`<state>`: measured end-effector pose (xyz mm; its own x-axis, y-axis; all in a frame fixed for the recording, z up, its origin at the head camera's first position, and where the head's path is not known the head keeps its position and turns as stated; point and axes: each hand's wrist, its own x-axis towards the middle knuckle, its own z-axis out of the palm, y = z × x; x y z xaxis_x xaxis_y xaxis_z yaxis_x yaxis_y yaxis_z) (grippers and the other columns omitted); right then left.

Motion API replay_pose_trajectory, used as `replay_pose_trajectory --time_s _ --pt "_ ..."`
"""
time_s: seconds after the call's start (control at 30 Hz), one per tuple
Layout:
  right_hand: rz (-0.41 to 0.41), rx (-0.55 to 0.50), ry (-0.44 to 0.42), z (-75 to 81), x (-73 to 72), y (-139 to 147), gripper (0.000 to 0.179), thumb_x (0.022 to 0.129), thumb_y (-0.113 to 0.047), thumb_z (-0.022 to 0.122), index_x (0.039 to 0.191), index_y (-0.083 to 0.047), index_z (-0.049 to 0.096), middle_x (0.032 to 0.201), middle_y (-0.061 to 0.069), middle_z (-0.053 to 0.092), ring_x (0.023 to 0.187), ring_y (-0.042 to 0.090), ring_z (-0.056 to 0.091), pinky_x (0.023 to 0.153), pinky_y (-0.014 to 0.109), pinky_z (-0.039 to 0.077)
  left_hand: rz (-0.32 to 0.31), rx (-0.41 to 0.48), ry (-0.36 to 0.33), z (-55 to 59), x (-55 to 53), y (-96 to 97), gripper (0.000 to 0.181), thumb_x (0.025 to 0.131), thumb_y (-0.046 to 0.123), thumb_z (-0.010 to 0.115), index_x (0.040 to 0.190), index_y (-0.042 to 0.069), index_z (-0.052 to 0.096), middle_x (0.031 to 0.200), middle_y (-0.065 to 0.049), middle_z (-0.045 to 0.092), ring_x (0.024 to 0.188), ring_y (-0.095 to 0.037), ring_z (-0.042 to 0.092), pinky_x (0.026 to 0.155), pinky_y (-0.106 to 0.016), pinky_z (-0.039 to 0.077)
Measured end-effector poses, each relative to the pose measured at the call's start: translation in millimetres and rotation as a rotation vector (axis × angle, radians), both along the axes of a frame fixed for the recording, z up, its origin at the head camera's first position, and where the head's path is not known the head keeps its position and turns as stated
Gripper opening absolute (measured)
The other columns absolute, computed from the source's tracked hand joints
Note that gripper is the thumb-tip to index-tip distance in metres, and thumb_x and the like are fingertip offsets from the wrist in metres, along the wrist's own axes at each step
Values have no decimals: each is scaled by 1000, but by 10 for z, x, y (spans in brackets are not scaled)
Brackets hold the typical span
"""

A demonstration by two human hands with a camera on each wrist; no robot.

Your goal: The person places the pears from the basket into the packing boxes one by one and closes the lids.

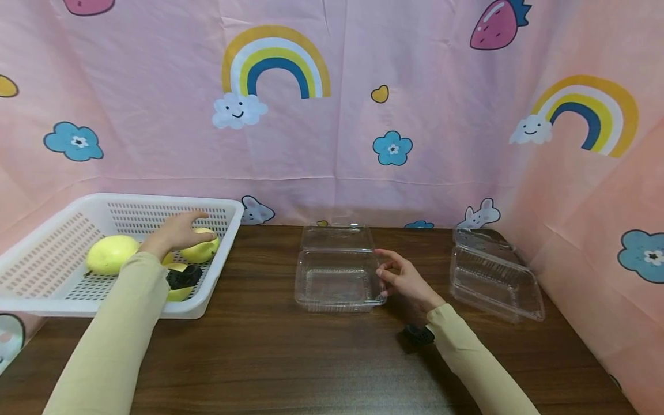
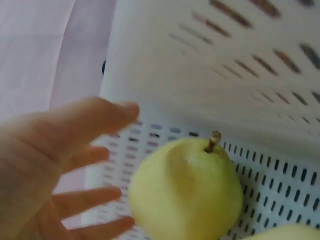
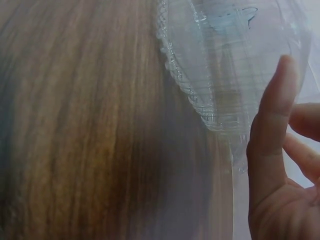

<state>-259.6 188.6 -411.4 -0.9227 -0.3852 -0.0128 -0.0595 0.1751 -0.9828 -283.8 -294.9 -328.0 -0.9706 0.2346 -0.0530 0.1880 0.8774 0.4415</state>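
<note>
Over the right end of a white plastic basket (image 1: 220,282), my left hand (image 1: 173,233) reaches with its fingers spread. A yellow-green pear (image 2: 185,190) with a short stem lies just beside those fingers on the basket floor; nothing is gripped. My right hand (image 1: 402,279) pinches the right rim of a clear plastic clamshell container (image 1: 337,285) between thumb and fingers. The container stands on the table with its lid (image 1: 337,237) folded back, and only the table shows through it. In the right wrist view, the thumb (image 3: 272,115) overlaps the clear wall.
Another pear (image 1: 111,255) lies further left in the basket, and one more (image 1: 178,291) is partly hidden by the left wrist's black camera. A second clear clamshell container (image 1: 495,282) stands with its lid raised at the right. A patterned pink cloth (image 1: 441,144) hangs behind the wooden table (image 1: 290,357).
</note>
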Motion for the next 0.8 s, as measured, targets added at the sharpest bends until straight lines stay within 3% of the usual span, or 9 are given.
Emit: replay_pose_trajectory --time_s 0.2,0.37,0.63,0.8 --pt "0 -3 3 -3 1 -6 51 97 2 53 146 -3 36 97 16 48 71 20 53 57 31 55 44 172 -80 -35 -2 -100 81 93 33 62 148 -9 19 147 -39 16 131 -58 17 100 -70 21" --pt "-5 -3 6 -10 -3 -6 51 97 1 53 145 -4 37 97 15 48 71 19 54 58 31 55 50 264 -161 -69 -3 -221 88 94 36 61 150 -7 10 146 -41 12 132 -58 15 98 -70 25" --pt "8 -8 25 -19 -1 -6 51 97 1 53 145 0 35 96 15 48 70 19 53 57 32 55 55 311 -242 -108 2 -299 92 93 34 63 148 -11 5 147 -41 6 129 -59 19 99 -65 31" --pt "0 -10 14 -30 -14 6 51 97 1 54 145 -2 37 97 15 48 70 19 53 57 32 55 45 360 -384 -136 1 -299 94 93 31 63 145 -16 0 146 -42 1 131 -58 16 105 -63 24"
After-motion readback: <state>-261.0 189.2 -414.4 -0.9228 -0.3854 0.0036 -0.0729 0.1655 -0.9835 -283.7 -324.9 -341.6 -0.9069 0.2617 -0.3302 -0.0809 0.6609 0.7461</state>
